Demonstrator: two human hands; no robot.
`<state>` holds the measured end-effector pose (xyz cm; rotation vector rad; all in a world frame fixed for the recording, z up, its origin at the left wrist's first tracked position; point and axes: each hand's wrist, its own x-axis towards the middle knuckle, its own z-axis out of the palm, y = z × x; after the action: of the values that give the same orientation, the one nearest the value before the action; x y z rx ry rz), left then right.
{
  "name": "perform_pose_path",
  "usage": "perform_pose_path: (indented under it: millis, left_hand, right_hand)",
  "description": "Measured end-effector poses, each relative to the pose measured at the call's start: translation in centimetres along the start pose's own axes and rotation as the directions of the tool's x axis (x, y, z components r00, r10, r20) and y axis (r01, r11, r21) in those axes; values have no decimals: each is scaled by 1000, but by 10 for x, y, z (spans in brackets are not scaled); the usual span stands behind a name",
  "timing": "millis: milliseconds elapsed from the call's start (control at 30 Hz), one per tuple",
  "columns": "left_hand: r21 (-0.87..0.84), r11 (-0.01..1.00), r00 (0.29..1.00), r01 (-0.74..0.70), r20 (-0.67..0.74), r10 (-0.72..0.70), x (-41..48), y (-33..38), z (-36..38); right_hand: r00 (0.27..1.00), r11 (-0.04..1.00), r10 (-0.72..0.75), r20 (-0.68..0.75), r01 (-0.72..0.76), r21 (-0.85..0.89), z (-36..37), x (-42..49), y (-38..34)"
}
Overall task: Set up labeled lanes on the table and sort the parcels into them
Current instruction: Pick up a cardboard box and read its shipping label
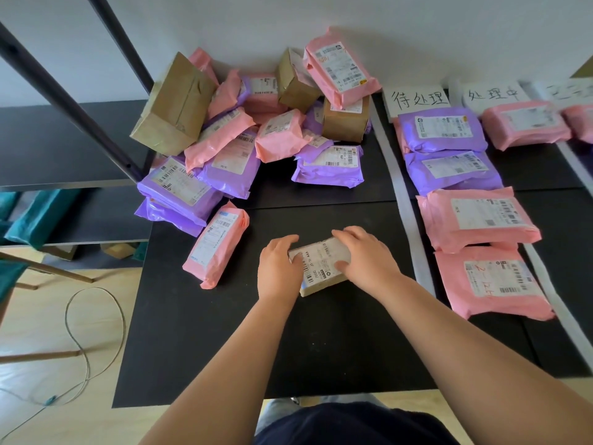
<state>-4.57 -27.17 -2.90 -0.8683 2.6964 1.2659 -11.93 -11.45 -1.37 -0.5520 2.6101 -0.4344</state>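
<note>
Both hands grip one small brown box (pixel 321 266) on the black table (pixel 192 348). The left hand (pixel 278 268) curls its fingers round the box's left end. The right hand (pixel 362 258) curls over its right end, thumb pressed on the label.

Just left of the box lies one pink bag (pixel 218 245). Beyond the box, to the left, sits the unsorted heap (pixel 244 123), holding three brown cartons among pink and purple bags too overlapped to count.

Right of the box runs a white tape strip (pixel 398 175). Past it, four parcels lie in a row under the first label card (pixel 417 99): two purple, two pink. Farther right, a second card (pixel 492 95) heads one pink parcel (pixel 526 123). The third card (pixel 568 91) is blurred.
</note>
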Motion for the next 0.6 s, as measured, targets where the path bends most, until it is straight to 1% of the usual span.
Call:
perform_pose_path:
  millis: [100, 200, 267, 333, 433, 533, 600]
  left_hand:
    - [-66, 992, 992, 109, -56, -113, -11, -1, 1]
    - [-96, 982, 983, 164, -64, -171, -20, 2, 3]
    - [-110, 977, 983, 182, -18, -185, -22, 6, 6]
    - [-142, 968, 977, 208, 66, -201, -21, 10, 9]
    - [-176, 963, 974, 203, 140, -180, -16, 11, 13]
    - [-120, 978, 976, 173, 151, -154, -14, 7, 14]
    - [-88, 981, 970, 176, 185, -157, -14, 5, 13]
  right_hand:
    - [999, 994, 32, -15, -33, -103, -3, -2, 0]
    - [988, 977, 151, -37, -154, -146, -3, -3, -2]
    - [976, 966, 219, -21, -220, -139, 1, -4, -5]
    - [969, 963, 246, 28, -241, -124, 7, -4, -7]
    - [958, 963, 269, 102, -268, -19, 16, -6, -11]
    - [945, 937, 303, 127, -320, 143, 19, -9, -11]
    - [940, 924, 308, 148, -332, 188, 20, -10, -9]
